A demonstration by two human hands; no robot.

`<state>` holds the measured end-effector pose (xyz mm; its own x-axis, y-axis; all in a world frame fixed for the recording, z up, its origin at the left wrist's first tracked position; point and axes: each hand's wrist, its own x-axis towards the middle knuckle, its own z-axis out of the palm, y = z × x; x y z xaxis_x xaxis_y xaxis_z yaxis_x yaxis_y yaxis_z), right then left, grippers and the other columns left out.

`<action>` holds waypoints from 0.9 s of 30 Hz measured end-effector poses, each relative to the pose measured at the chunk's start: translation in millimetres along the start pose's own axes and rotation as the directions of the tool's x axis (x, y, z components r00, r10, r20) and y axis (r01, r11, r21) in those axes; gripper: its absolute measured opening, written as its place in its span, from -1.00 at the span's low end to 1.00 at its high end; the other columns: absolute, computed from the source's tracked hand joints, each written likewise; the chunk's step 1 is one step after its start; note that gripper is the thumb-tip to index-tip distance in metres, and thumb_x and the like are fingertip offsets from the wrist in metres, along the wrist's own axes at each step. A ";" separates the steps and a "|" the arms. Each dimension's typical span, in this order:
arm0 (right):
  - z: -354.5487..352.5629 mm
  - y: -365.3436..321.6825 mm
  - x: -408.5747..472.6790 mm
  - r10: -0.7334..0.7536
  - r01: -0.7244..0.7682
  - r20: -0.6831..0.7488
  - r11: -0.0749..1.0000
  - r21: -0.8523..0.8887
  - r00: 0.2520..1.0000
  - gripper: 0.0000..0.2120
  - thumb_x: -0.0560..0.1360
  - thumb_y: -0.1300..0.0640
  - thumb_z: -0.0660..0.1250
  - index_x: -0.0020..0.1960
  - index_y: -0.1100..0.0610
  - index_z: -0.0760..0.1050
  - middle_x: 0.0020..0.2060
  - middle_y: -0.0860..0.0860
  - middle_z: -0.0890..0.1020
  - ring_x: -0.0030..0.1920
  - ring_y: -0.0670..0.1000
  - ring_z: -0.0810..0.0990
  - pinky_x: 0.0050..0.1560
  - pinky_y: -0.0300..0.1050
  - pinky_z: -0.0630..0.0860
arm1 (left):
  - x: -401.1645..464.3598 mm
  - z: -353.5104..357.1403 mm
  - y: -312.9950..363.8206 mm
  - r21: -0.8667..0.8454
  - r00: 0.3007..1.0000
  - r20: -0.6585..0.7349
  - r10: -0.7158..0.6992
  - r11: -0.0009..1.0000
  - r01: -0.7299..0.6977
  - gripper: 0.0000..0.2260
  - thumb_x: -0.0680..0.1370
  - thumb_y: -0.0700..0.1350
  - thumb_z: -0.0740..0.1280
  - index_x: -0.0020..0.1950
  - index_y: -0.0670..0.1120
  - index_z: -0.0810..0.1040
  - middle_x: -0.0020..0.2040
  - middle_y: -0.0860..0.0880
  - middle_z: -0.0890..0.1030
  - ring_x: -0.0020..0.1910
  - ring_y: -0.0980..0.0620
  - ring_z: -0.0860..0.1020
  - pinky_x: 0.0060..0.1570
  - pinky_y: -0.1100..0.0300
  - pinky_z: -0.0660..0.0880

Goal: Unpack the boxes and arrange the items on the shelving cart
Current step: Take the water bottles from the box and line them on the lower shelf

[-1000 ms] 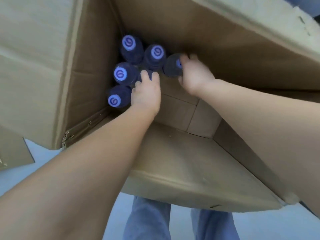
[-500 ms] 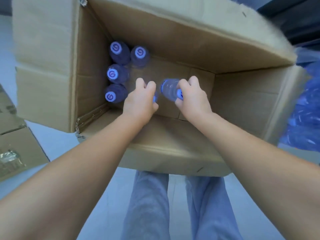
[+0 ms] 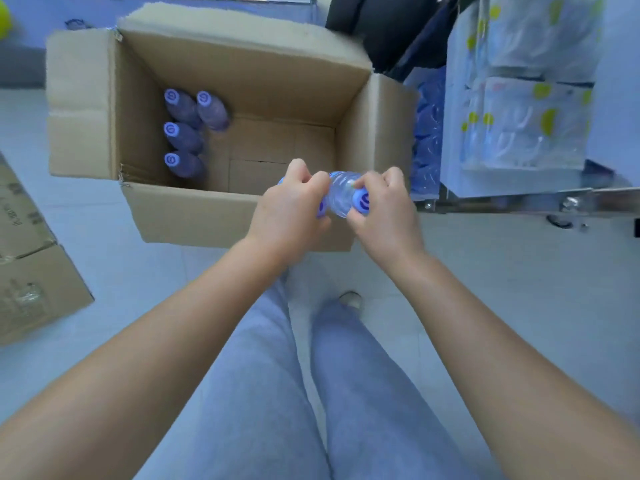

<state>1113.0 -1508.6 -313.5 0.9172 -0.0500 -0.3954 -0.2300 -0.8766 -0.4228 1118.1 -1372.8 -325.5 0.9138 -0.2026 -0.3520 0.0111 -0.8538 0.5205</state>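
Above the open brown cardboard box's [image 3: 194, 216] near rim, both hands are now carrying clear blue-capped plastic bottles lifted out a second ago; left hand [image 3: 289, 211] fingers curling around one [image 3: 322, 207], right hand [image 3: 384, 209] fingers pinching another [image 3: 343, 194]; four bottles [image 3: 188, 131] are remaining inside; the shelving cart [image 3: 519, 195] is waiting rightward.

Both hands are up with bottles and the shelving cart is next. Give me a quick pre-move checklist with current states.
1. Right hand grips a bottle near its blue cap: ok.
2. Left hand holds a second bottle: mostly hidden, only blue edges show; cannot tell how secure.
3. Held bottles lifted out above the cardboard box near wall: ok.
4. Four bottles remain upright in the box's left corner: ok, more trips needed.
5. Free spot on the shelving cart: cannot tell; visible shelves hold wrapped packs.
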 end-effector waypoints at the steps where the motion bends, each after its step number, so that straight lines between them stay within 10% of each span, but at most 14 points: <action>1: -11.3 11.4 -19.2 0.016 -0.015 -0.018 1.000 0.019 1.000 -0.73 0.42 0.29 0.28 0.12 0.24 0.46 0.04 0.15 0.38 -0.08 0.23 0.49 -0.08 0.00 0.43 | -15.3 3.0 15.0 0.006 1.000 -0.009 0.002 1.000 -0.002 -0.86 0.45 -0.19 0.33 -0.06 -0.17 0.42 -0.10 -0.03 0.24 -0.35 -0.15 0.32 -0.36 0.11 0.21; 17: -58.5 225.0 -239.1 0.407 -0.385 -0.088 0.902 0.197 0.909 -0.74 0.40 0.28 0.33 0.08 0.23 0.50 0.01 0.10 0.39 -0.14 0.14 0.51 -0.10 -0.09 0.43 | -146.6 140.2 178.5 -0.047 0.939 0.279 0.202 0.979 -0.197 -0.73 0.41 -0.22 0.35 0.09 -0.17 0.48 0.02 -0.09 0.38 -0.14 -0.24 0.50 -0.13 -0.01 0.49; 27: -103.7 387.9 -281.1 0.309 -0.291 -0.049 0.931 0.220 0.950 -0.73 0.43 0.26 0.30 0.13 0.20 0.47 -0.03 0.02 0.30 -0.18 0.12 0.46 -0.18 -0.16 0.33 | -157.1 266.7 325.3 0.038 0.960 0.241 0.140 0.987 -0.153 -0.72 0.42 -0.22 0.36 0.11 -0.22 0.48 0.06 -0.14 0.39 -0.13 -0.22 0.49 -0.15 0.07 0.44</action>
<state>799.7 -1884.3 -281.8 0.8161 -0.3414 -0.4663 -0.5529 -0.6962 -0.4579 869.9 -1746.6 -308.4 0.7813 -0.4295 -0.4530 -0.1445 -0.8304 0.5382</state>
